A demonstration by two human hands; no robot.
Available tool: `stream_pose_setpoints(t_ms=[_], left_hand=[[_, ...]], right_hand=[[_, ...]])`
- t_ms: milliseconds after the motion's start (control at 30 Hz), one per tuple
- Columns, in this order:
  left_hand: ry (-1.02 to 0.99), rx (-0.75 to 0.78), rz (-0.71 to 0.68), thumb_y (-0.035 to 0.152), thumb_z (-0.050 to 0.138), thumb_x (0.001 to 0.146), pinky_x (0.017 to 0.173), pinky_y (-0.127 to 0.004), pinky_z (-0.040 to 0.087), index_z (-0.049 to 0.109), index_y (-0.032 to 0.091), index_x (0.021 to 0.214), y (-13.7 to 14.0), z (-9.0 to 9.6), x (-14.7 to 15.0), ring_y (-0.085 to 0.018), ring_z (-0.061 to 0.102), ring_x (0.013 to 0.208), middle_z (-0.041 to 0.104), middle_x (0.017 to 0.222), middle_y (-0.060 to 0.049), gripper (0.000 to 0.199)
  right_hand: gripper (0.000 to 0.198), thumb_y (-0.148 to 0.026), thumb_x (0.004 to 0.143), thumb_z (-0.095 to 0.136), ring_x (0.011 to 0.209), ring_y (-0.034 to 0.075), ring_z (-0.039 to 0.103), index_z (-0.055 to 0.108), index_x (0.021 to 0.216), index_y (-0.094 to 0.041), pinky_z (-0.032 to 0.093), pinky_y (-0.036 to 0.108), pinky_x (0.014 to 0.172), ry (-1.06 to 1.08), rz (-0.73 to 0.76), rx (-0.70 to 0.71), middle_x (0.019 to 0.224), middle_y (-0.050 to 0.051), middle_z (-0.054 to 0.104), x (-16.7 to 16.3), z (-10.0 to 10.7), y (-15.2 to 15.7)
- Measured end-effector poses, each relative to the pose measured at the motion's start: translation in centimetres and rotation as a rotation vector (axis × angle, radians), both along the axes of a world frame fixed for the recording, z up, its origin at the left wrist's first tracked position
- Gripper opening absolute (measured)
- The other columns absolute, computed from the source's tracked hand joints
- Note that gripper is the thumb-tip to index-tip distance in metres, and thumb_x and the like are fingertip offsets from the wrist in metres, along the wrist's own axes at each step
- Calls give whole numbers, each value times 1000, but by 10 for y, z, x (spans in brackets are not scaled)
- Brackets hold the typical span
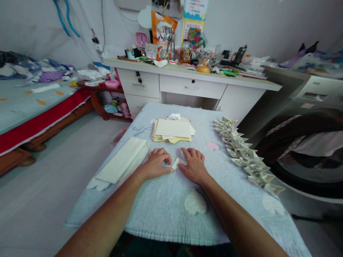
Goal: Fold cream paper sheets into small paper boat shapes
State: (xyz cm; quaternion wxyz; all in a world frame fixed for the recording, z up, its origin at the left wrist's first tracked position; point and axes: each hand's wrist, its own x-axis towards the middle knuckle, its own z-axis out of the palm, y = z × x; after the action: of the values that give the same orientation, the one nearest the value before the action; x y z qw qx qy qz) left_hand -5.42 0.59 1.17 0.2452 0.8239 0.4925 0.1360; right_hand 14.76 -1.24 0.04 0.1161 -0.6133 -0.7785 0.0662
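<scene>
On the cloth-covered table, a small folded piece of pale paper point(177, 163) lies between my two hands. My left hand point(158, 164) rests just left of it, fingers curved and thumb apart from the index finger, holding nothing. The thumb of my right hand point(195, 165) lies on the paper's right end, while its other fingers are spread on the cloth. Beyond my hands sits a stack of cream and yellow paper sheets point(173, 128). A long folded bundle of whitish paper point(123, 159) lies to the left. Several folded paper pieces point(245, 151) stand in a row at the right.
A blue cloth with pale heart patterns point(166, 210) covers the table. White crumpled tissue point(174, 116) sits behind the stack. A desk with drawers point(193, 85) stands ahead, its top crowded. A bed point(34, 103) is at left, a washing machine point(316, 96) at right.
</scene>
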Motion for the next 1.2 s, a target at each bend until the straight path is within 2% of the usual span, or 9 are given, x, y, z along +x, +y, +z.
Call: stream_pose_setpoints(t_ms=[67,333,433,567,733,1000,1200], left_hand=[[10,24,5,39,71,68,91,-38,32,63,22,78,-2,-2,4,-24,44,106,56,96,0,21],[46,123,79,43,65,77,86,-38,32,62,21,71,-6,-11,15,-24,45,101,57,91,-2,22],[16,182,121,40,65,77,87,-38,32,64,24,83,-8,-13,20,-24,45,101,57,96,-3,18],[-49,202,31,31,64,79,93,-40,32,66,30,107,-7,-16,22,-24,43,109,57,112,-3,29],[-36,176,1,35,62,81,98,-43,30,68,34,110,-5,-21,19,-25,42,114,57,120,-3,29],[-12,150,14,35,65,79,99,-43,31,68,36,111,-4,-20,17,-25,44,115,55,122,-3,32],[-19,151,15,35,65,79,99,-43,31,68,36,111,-3,-21,17,-26,44,115,55,122,-3,32]], right_hand=[[62,-48,83,55,111,30,42,40,138,-25,29,44,95,-2,2,1,128,12,48,0,1,0],[61,-49,82,55,111,30,42,42,136,-24,29,44,95,1,-7,14,127,11,48,-1,0,-1],[64,-51,82,54,112,30,41,41,138,-23,29,44,95,-10,-13,15,127,12,48,-2,-2,-1],[68,-52,83,52,111,30,42,36,142,-23,28,44,96,-11,-17,23,127,13,48,-2,-1,-2],[76,-58,81,53,114,31,40,28,147,-28,27,47,97,-7,-47,47,132,13,43,4,0,-2],[81,-57,81,55,123,33,34,20,149,-31,23,50,100,-75,-121,-13,141,13,36,31,-3,4],[78,-51,84,53,125,32,34,19,150,-29,25,48,100,-64,-75,-71,143,13,35,39,0,7]])
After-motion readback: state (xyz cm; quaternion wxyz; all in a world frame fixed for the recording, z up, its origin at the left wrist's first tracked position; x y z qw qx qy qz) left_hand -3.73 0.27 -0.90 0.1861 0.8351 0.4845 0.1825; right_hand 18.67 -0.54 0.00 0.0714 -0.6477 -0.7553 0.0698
